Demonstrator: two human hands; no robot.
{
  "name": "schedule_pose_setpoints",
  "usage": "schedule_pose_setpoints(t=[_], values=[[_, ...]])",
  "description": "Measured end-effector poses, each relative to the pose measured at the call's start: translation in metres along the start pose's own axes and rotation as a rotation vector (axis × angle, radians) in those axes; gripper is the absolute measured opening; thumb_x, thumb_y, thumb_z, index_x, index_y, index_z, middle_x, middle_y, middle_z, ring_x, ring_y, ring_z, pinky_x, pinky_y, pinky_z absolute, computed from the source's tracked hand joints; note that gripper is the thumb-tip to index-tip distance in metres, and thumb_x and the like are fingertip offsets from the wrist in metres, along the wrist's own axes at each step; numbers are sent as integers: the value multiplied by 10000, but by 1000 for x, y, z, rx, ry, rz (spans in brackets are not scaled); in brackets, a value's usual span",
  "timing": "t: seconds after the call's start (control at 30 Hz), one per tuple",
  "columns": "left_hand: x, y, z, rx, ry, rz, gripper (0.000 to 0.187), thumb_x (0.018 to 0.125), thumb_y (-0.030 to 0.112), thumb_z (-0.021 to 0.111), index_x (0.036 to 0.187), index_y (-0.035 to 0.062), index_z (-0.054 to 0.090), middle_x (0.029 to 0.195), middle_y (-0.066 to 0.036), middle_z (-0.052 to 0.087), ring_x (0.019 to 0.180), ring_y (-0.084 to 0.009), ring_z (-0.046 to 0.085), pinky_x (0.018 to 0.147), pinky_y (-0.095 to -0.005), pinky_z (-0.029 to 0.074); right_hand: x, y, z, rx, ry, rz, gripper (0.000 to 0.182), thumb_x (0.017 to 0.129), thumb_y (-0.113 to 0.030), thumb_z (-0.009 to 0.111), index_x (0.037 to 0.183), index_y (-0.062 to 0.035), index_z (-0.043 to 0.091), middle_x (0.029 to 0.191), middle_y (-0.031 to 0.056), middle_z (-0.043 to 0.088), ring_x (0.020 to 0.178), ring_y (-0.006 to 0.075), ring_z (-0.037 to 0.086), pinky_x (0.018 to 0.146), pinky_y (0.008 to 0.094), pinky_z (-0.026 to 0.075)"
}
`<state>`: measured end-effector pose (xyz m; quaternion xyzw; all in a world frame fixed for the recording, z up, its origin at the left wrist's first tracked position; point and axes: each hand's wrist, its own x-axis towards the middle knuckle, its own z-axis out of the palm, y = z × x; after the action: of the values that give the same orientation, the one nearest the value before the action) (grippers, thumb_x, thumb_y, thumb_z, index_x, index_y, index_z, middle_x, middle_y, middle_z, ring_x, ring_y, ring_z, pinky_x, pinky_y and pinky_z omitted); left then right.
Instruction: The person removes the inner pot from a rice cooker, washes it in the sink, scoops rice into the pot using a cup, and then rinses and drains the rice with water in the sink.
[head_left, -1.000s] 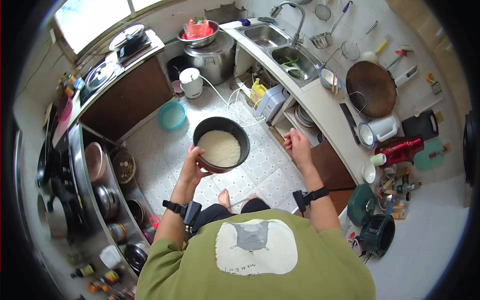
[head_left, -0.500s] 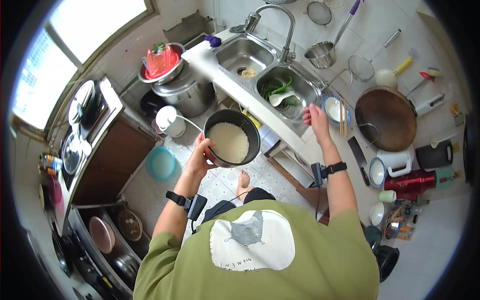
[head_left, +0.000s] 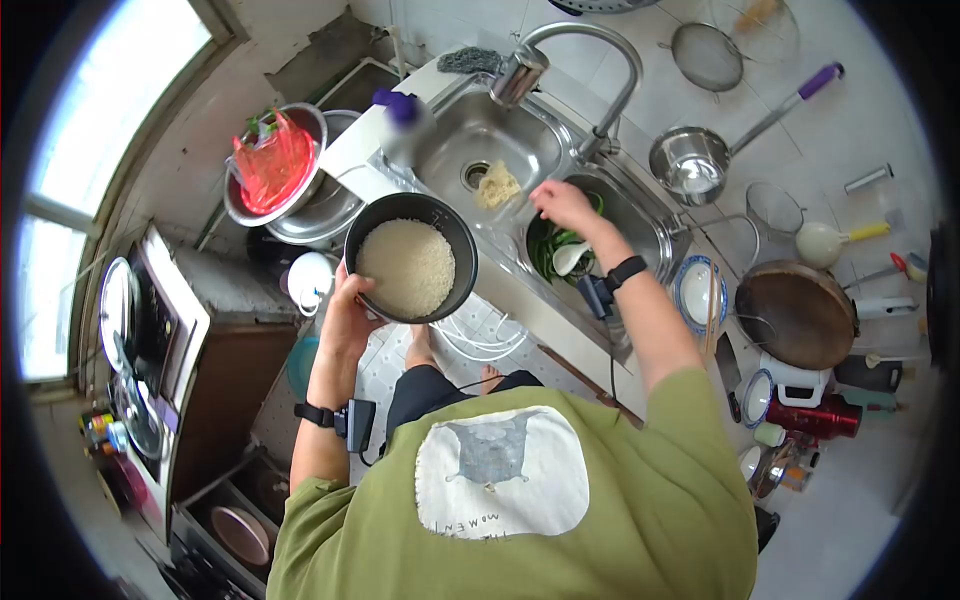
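My left hand [head_left: 345, 312] grips the side of a dark inner pot [head_left: 462, 262], held tilted in front of me. White rice [head_left: 410, 268] covers its bottom. My right hand [head_left: 565, 206] is over the edge between the two sink basins, fingers loosely curled and nothing visible in them. Under and beside it, the right basin [head_left: 640, 235] holds green peppers [head_left: 546, 252] and a white spoon [head_left: 570, 260]. In the left basin [head_left: 535, 140], a pale yellowish clump [head_left: 497, 186] lies near the drain. A faucet [head_left: 622, 95] arches over the sink.
Left of the sink, a metal bowl [head_left: 317, 122] holds a red plastic bag [head_left: 275, 165]. A blue-rimmed bowl [head_left: 697, 292] with chopsticks [head_left: 713, 310] stands on the right counter. A saucepan [head_left: 690, 165] and a wok [head_left: 795, 315] are at the right wall. White tubing [head_left: 485, 345] lies on the floor.
My view has shifted closer to the sink. The pot has come nearer the counter in my left hand. My right hand has moved left, from the counter side to above the sink's middle.
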<state>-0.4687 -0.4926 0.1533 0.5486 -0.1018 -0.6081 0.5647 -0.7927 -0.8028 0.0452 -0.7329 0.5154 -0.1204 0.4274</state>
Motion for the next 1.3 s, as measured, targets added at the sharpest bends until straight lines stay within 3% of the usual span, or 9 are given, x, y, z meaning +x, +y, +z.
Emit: schedule_pose_setpoints(t=[0.1, 0.2, 0.5, 0.63, 0.8, 0.9, 1.07, 1.17, 1.3], values=[[54, 38, -12, 4, -7, -19, 611, 885, 235, 584, 1481, 192, 458, 1420, -76, 532, 1301, -295, 557, 958, -614, 544, 51, -8, 43, -295, -99, 72, 302, 968, -362, 608, 1113, -140, 751, 1117, 157, 769, 1073, 399, 711, 919, 471, 558], [104, 75, -34, 26, -115, -68, 907, 824, 235, 617, 1664, 233, 275, 1563, -81, 435, 1402, -307, 451, 1034, -615, 487, 106, -13, 86, -356, -250, 241, 405, 986, -358, 627, 1305, -123, 708, 1241, 185, 740, 1173, 341, 697, 999, 429, 537], [195, 148, -50, 147, -166, -58, 977, 795, 123, 598, 1694, 138, 217, 1666, -97, 360, 1529, -263, 347, 1221, -404, 316, 194, 21, 153, -649, -383, 298, 490, 1016, -465, 551, 1301, -115, 742, 1375, 215, 678, 1304, 377, 626, 1072, 459, 501], [208, 157, -43, 102, -166, -118, 968, 792, 134, 608, 1688, 146, 240, 1633, -120, 400, 1493, -291, 394, 1220, -435, 322, 172, -24, 100, 538, 392, 441, 309, 1034, -282, 630, 1220, -82, 773, 1181, 56, 774, 1012, 154, 686, 915, 329, 540], [220, 157, -26, 91, -113, -134, 950, 791, 144, 608, 1679, 153, 269, 1613, -115, 417, 1463, -290, 419, 1204, -442, 348, 198, -80, 41, 947, 682, 5, 468, 1049, -336, 655, 1438, -77, 637, 1244, 13, 708, 1041, 124, 667, 875, 323, 544], [224, 155, -10, 89, -144, -172, 943, 791, 156, 614, 1673, 158, 281, 1593, -114, 431, 1434, -282, 438, 1201, -435, 354, 207, -84, 16, 1017, 585, -287, 632, 1058, -331, 642, 1606, -90, 437, 1578, 98, 519, 1372, 237, 553, 1128, 396, 461], [243, 143, 28, 104, -204, -184, 951, 806, 204, 620, 1682, 192, 250, 1543, -109, 460, 1413, -297, 440, 1120, -500, 421, 136, -40, -2, 110, 932, 92, 241, 979, -79, 640, 1204, -9, 689, 1176, 100, 731, 1101, 223, 675, 1000, 366, 515], [258, 124, 45, 135, -237, -219, 974, 812, 235, 623, 1691, 235, 204, 1572, -103, 426, 1414, -313, 427, 1055, -618, 434, 84, -10, -31, 373, 1196, 186, 270, 1099, -166, 489, 1228, -8, 666, 1162, 118, 728, 1047, 176, 687, 943, 334, 537], [269, 104, 84, 167, -271, -200, 965, 820, 223, 623, 1690, 235, 205, 1646, -75, 339, 1432, -309, 408, 1022, -578, 468, 102, 35, -97, 805, 937, 53, 435, 1134, -270, 443, 1439, 21, 548, 1445, 183, 598, 1348, 255, 563, 1159, 374, 402]])
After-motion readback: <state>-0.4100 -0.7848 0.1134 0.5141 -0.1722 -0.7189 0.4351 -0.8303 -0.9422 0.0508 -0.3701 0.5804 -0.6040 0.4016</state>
